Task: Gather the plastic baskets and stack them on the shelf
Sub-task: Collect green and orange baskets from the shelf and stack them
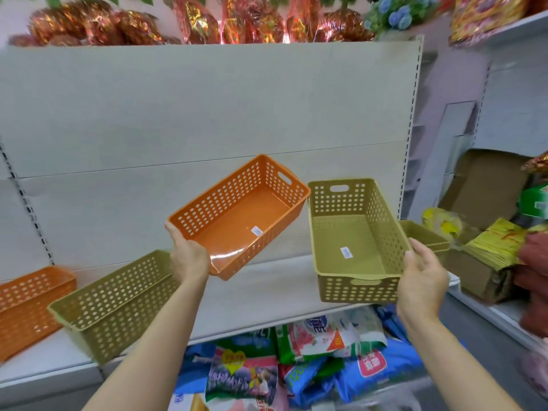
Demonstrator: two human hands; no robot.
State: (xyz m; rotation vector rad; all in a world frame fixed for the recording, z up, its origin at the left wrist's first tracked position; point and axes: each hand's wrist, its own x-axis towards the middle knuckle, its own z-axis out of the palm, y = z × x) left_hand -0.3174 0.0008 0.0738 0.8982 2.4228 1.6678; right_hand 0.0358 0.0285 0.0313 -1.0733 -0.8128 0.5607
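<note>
Orange baskets: two, one (240, 215) gripped by left hand (189, 258), one (28, 304) at 9 o'clock on shelf (267, 295).
Olive baskets: three, one (355, 241) gripped by right hand (424, 277).

Cut off at the left edge: far orange basket (26, 304). Mostly hidden behind the held olive basket (355, 241): another olive basket (424, 235). Price stickers too small to read. Blurred: packets (311, 360) below the shelf (267, 298).
</note>
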